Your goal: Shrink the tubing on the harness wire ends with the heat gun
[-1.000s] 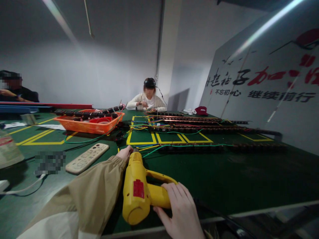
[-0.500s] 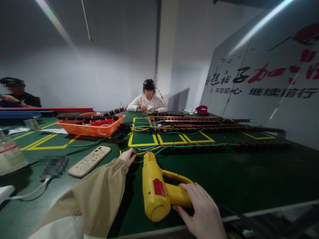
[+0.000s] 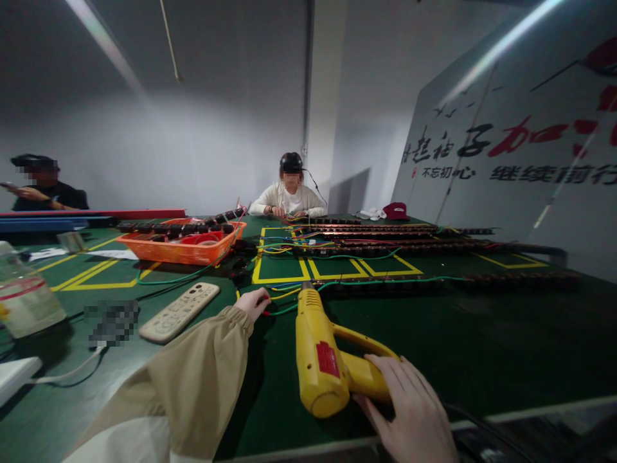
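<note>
one bare right hand (image 3: 417, 411) is closest, and it is closed around the handle of a yellow heat gun (image 3: 321, 363), with the thumb below and the fingers on top. the gun is over the near part of a green table (image 3: 482, 360), and one cannot tell if it touches the top. its nose points away, toward the wires (image 3: 289, 308). to the left, a tan sleeve (image 3: 197, 373) reaches over the table. its left hand (image 3: 253, 304) has its fingers bent in close and pinches the wires near some red ends. the yellow and green wires go from there to a long black strip (image 3: 409, 287) lying across the table. left of that hand lies a flat tan case (image 3: 180, 313), and past it stands a see-through bottle (image 3: 31, 299) with a red line around it. farther back, an orange basket (image 3: 168, 253) holds black pieces. to its right, more dark strips (image 3: 385, 247) lie side by side, near yellow tape boxes (image 3: 279, 281). at the far edge sits a person in a light top (image 3: 289, 198), with a red cap (image 3: 395, 211) off to the right.
</note>
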`<state>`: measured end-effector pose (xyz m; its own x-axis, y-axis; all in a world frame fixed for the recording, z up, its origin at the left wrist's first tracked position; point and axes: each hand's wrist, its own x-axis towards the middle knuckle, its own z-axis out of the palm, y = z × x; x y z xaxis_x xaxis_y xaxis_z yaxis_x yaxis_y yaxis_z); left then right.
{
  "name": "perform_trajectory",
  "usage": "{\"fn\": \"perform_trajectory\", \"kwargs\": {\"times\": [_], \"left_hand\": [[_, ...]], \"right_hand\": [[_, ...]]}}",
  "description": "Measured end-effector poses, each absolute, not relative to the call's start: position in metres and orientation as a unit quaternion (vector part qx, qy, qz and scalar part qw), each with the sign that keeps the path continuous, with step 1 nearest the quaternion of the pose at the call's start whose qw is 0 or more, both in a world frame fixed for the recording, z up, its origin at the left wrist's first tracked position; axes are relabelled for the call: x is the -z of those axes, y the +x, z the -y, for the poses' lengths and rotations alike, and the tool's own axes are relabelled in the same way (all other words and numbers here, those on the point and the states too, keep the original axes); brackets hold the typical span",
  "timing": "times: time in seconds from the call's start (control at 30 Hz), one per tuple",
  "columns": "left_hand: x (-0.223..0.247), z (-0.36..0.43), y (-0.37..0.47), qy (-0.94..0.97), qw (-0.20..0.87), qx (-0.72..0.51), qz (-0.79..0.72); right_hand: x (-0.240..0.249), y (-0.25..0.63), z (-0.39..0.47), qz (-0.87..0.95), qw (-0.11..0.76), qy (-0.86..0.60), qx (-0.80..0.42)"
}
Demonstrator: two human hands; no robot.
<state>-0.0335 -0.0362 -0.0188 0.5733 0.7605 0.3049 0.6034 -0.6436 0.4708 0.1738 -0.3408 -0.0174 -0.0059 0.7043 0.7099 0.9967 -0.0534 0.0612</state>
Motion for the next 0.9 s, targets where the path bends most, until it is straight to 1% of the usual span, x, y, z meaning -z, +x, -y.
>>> {"fn": "perform_trajectory", "kwargs": {"times": [0.23, 0.43, 0.7, 0.9], "left_hand": [[0.019, 0.036, -0.036, 0.87, 0.179, -0.253, -0.384], [0.02, 0.036, -0.039, 0.879, 0.19, -0.241, -0.364], [0.011, 0.045, -0.036, 0.868, 0.196, -0.219, -0.4], [0.009, 0.046, -0.036, 0.871, 0.19, -0.213, -0.4]], "right_hand": [[0.013, 0.162, 0.337, 0.642, 0.25, -0.668, 0.28], [0.009, 0.142, 0.33, 0.66, 0.252, -0.667, 0.237], [0.004, 0.14, 0.327, 0.682, 0.24, -0.648, 0.24], [-0.003, 0.14, 0.327, 0.679, 0.244, -0.662, 0.204]]}}
